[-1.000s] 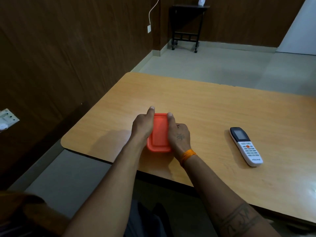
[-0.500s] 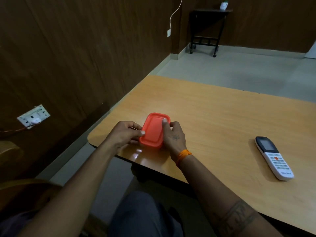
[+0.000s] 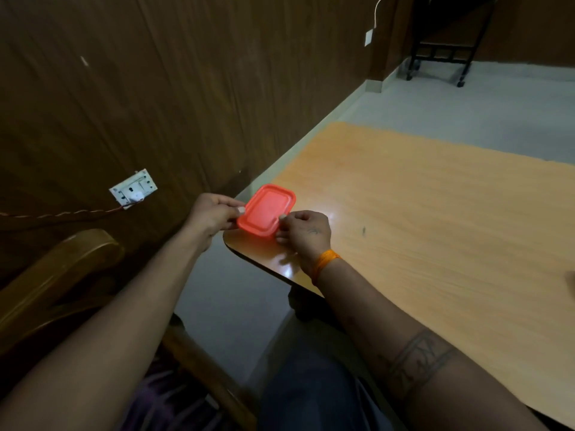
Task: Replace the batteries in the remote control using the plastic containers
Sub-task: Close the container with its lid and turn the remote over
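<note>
A red plastic container (image 3: 266,210) with its lid on sits at the near left corner of the wooden bench (image 3: 435,228), tilted so that its long side runs diagonally. The left hand (image 3: 213,214) holds it from the left, fingers curled, with the thumb tip pressed against the container's left rim. The right hand (image 3: 306,233) holds it from the right, its thumb tip on the near right edge of the lid and the other fingers curled along the side below. An orange thread band (image 3: 325,262) circles the right wrist, and a dark tattoo band (image 3: 417,362) crosses the right forearm. Whether the container's base touches the bench cannot be told. On the brown panelled wall (image 3: 155,88) to the left is a white switch socket (image 3: 133,188) with a twisted cord (image 3: 62,214) running from it. A wooden chair arm (image 3: 53,275) shows at lower left, and a black metal stand (image 3: 441,54) stands on the floor (image 3: 466,113) in the far corner.
</note>
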`<state>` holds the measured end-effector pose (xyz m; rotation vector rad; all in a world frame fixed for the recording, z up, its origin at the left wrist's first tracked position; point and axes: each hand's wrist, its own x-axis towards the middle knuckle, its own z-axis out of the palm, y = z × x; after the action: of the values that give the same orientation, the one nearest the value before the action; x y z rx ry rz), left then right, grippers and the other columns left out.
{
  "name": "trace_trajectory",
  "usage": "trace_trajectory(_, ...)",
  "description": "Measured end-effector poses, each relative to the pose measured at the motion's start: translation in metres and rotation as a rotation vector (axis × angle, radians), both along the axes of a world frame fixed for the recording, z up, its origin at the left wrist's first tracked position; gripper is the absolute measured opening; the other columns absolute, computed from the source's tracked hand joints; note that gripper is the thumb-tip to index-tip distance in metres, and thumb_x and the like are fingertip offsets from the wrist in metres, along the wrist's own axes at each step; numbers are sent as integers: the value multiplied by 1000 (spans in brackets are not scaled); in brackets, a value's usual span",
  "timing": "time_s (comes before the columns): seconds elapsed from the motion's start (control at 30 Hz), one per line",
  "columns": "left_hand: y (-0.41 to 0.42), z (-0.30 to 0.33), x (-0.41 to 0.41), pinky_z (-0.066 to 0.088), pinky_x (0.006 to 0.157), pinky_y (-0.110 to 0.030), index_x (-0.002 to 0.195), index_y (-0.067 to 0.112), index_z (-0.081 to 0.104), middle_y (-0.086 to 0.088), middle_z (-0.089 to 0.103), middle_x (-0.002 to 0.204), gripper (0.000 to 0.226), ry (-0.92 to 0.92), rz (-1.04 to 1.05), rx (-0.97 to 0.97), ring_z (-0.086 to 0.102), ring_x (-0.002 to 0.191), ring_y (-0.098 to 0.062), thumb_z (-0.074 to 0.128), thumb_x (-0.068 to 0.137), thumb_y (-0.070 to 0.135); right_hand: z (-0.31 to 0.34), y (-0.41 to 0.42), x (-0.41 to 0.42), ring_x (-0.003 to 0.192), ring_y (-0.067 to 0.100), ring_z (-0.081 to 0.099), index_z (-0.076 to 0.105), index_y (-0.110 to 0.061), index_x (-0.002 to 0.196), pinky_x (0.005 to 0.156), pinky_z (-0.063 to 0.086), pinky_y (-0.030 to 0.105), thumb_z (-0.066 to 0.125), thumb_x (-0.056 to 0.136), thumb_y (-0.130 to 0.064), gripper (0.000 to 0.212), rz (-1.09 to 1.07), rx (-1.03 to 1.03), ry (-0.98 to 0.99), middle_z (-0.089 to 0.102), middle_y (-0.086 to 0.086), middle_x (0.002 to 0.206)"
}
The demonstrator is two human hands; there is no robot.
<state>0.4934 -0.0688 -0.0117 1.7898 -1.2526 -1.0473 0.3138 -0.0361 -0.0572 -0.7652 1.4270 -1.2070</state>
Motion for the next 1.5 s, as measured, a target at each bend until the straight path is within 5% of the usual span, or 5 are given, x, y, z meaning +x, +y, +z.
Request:
trace_trajectory(0.37,12,-5,17,57,67,-24,109,12,73,-5,76,100,12,49,64,-50,74,88,-13,72,97,13,-3,2,7,66,26,69,69,-1,88,65,64,34,65,99,-9,14,22,-7,-142,71,19,77)
trace_trajectory(0.63,40,22,-10,59,87,-30,97,29,69,4,72,109,6,132,243,-281,71,105,-15,72,97,24,16,28,-36,68,26,69,68,4,106,57,60,33,63,101,-13,19,18,-94,-155,66,16,81)
trace_trajectory(0.97,123,23,-170,65,76,-29,111,14,72,-6,79,102,18,392,-105,-262,78,94,-18,65,103,28,53,117,-151,67,21,69,70,4,106,57,57,33,62,101,-19,25,-154,-195,-38,67,8,76)
trace_trajectory(1.2,174,9,-295,65,84,-39,102,19,75,-3,79,99,17,407,-382,-163,76,97,-21,63,102,32,45,200,-264,77,22,76,75,-15,97,66,66,35,63,102,-27,17,-350,-141,191,75,10,86)
trace_trajectory(1.5,212,-11,-425,64,80,-40,94,17,76,-7,77,96,17,392,-492,-14,73,92,-24,68,100,31,23,266,-390,84,27,75,75,-18,88,67,65,38,66,97,-20,14,-643,-43,423,75,5,85)
